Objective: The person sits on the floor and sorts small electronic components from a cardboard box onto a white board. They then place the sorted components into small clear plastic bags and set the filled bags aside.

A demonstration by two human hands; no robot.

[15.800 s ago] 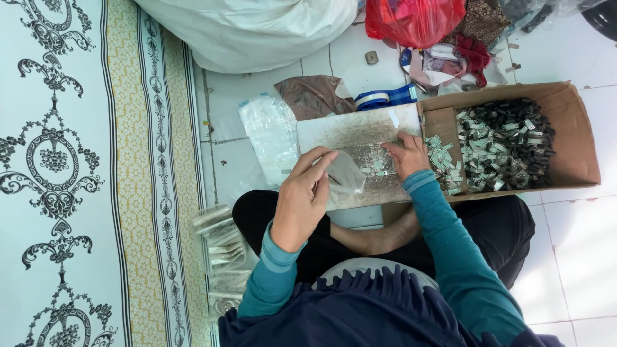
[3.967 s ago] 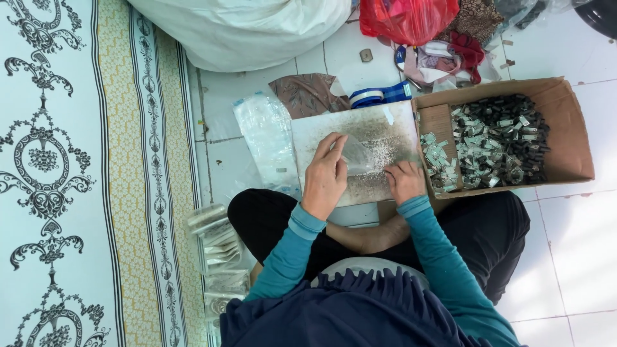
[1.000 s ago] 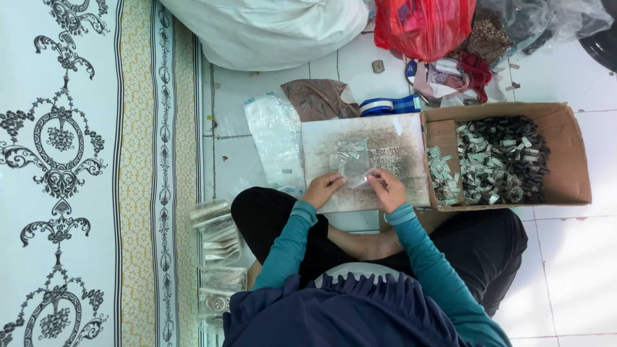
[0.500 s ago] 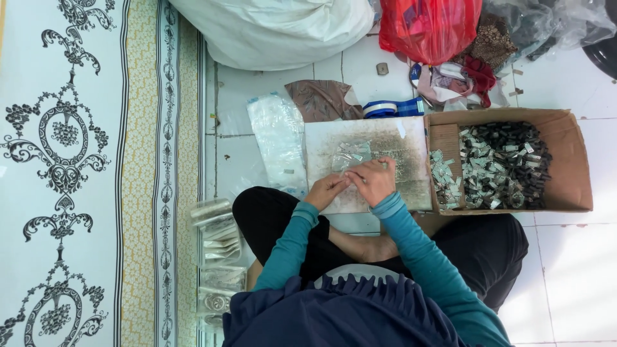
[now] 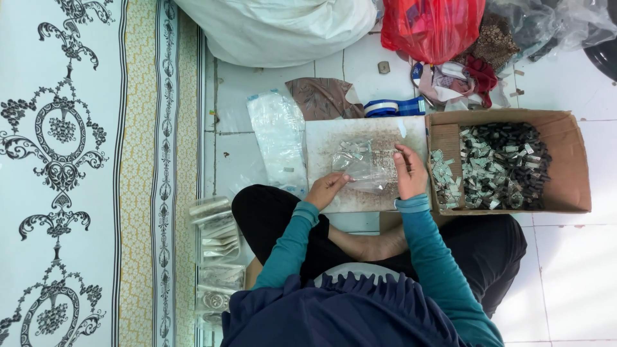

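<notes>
A board (image 5: 334,132) lies on the floor (image 5: 578,257); a box (image 5: 569,160) of small pieces sits at its 3 o'clock, a sack (image 5: 276,29) at 12.

Cardboard box (image 5: 572,186) hard against board (image 5: 328,138)

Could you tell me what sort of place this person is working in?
Probably a home floor used for piecework packing: the person sits on white tiles beside a patterned mat, with a cardboard box of small parts and a clear plastic bag on a board.

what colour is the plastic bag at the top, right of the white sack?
Red, slightly see-through, the plastic bag sits beside the white sack; only the head view shows it.
</notes>
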